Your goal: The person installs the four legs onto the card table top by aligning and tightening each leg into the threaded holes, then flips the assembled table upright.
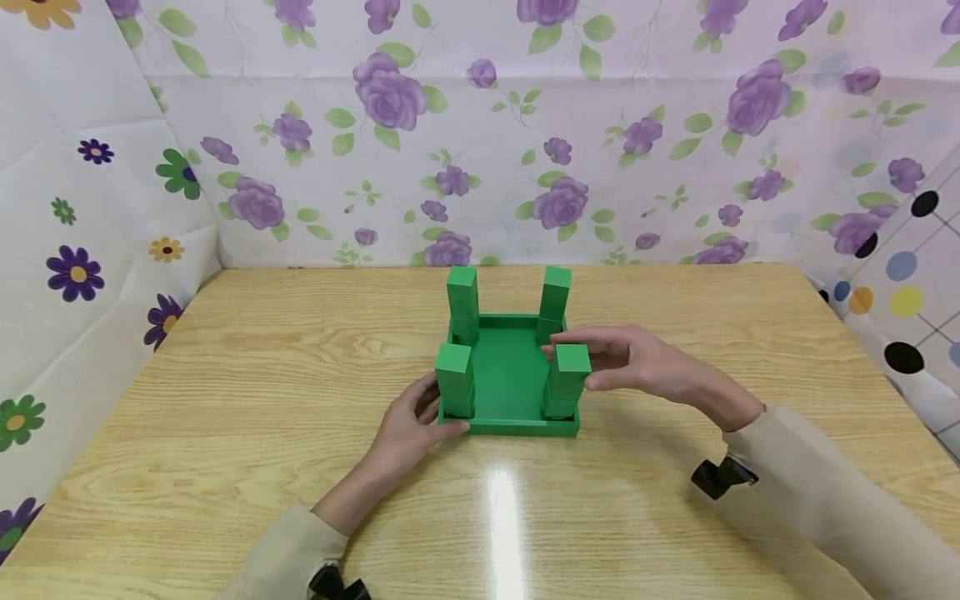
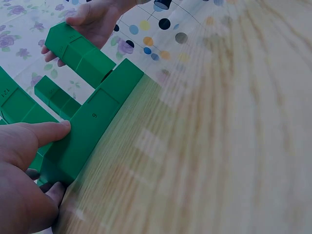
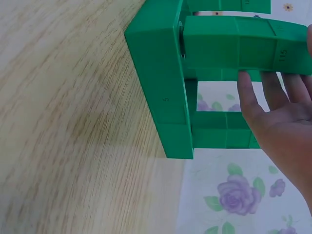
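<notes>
A shallow green tray (image 1: pixel 512 375) sits on the table with an upright green post at each corner. My left hand (image 1: pixel 408 425) grips its front left corner, thumb on the front rim and fingers at the left side, beside the front left post (image 1: pixel 454 382). My right hand (image 1: pixel 637 362) is around the front right post (image 1: pixel 567 379), thumb on one side near the top and fingers on the other. The right wrist view shows those fingertips at the post (image 3: pixel 253 44), marked 115. Farther back stand the back left post (image 1: pixel 462 304) and the back right post (image 1: pixel 554 304).
The wooden table (image 1: pixel 300 333) runs back to a flowered cloth (image 1: pixel 465 125). Another patterned cloth (image 1: pixel 75 208) hangs along the left, and a dotted one (image 1: pixel 915 308) along the right. A black wrist device (image 1: pixel 723 477) is on the right sleeve.
</notes>
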A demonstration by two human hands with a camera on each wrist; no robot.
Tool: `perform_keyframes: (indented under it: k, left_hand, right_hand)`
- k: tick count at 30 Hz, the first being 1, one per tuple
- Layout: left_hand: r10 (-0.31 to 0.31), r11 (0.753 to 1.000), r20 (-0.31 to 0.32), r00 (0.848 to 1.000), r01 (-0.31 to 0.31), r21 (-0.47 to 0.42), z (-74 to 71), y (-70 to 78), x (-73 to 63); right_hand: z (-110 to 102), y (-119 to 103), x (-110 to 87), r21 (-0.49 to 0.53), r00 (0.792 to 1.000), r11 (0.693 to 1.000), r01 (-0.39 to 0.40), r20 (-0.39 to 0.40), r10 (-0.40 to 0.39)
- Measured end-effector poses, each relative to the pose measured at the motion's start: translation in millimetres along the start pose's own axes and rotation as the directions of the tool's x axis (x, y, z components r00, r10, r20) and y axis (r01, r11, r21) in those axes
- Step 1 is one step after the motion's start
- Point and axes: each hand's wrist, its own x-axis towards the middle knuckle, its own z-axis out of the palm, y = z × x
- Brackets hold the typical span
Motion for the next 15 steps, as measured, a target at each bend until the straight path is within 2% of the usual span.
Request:
perform_keyframes:
  k: [7, 12, 15]
  left_hand:
    - [0.000, 1.000, -0.006, 1.000, 0.000, 0.010, 0.0, -0.4, 0.1]
    - [-0.011, 1.000, -0.005, 1.000, 0.011, 0.011, -0.1, -0.2, 0.2]
    - [-0.013, 1.000, -0.003, 1.000, 0.013, 0.012, -0.3, -0.5, 0.2]
  right_hand:
    - [-0.6, 1.9, 2.3, 0.001, 1.000, 1.000, -0.018, 0.006, 0.018]
    - [1.1, -1.2, 4.3, -0.040, 0.999, 0.998, -0.040, -0.018, 0.040]
    - [3.0, -2.7, 6.4, -0.063, 0.999, 0.998, -0.024, -0.028, 0.022]
